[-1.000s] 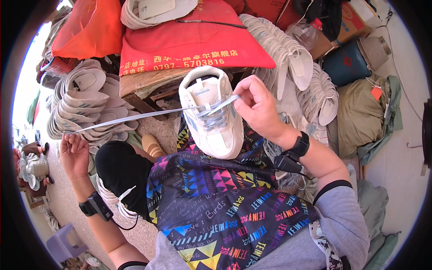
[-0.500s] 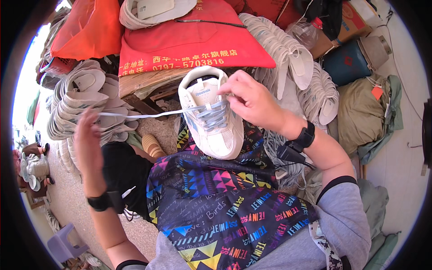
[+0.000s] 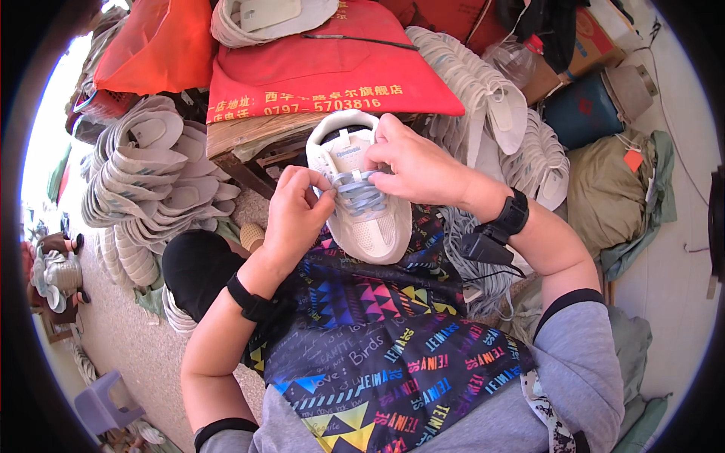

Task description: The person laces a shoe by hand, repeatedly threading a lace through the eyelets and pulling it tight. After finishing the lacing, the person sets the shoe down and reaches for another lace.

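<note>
A white sneaker [image 3: 370, 240] sits upright over my apron-covered lap, toe toward me. Its pale blue-grey shoelace [image 3: 362, 199] crosses the front in several rows. At the sneaker's left eyelet edge, my left hand [image 3: 296, 210] is closed in a pinch on the shoelace; the fingertips hide the exact grip. My right hand [image 3: 415, 162] is closed on the sneaker's right side, beside the tongue, with thumb and finger against the top lace row. The patterned black apron [image 3: 377, 340] spreads under the sneaker.
A wooden stand [image 3: 234, 143] with a red bag [image 3: 325, 75] is just beyond the sneaker. Stacked white shoe uppers [image 3: 136, 181] lie left, more uppers [image 3: 476, 90] right. Loose laces [image 3: 483, 264] hang beside my right forearm. A purple stool [image 3: 106, 404] stands lower left.
My left hand has come from the far left, where the lace stretched out, in to the sneaker's eyelets. My right fingers have shifted slightly along the sneaker's right side.
</note>
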